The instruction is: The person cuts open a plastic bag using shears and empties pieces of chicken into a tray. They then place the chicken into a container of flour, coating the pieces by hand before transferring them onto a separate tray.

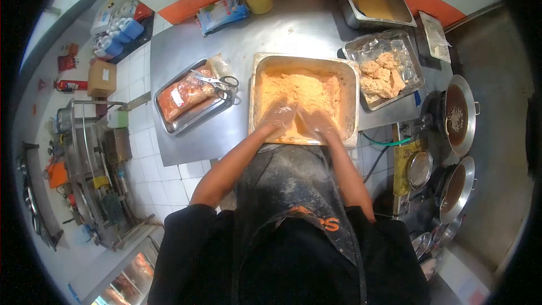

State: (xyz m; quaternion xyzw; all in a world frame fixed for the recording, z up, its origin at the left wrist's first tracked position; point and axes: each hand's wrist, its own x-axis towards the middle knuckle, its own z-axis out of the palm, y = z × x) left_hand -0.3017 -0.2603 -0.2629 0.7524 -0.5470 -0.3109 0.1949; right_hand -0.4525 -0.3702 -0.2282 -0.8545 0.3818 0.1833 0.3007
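A deep metal pan of orange-tinted flour coating stands at the table's front edge, before my body. My left hand and my right hand, both in thin clear plastic gloves, are inside the pan near its front wall, close together. Their fingers point inward and down into the coating. The fingertips are hidden, so what they hold, if anything, does not show. Lumpy shapes covered in coating lie along the pan's right side.
To the left, a metal tray holds bagged reddish meat and scissors. At right, another tray holds coated pieces. Behind are a liquid-filled deep pan and blue packet. Wide frying pans stand far right.
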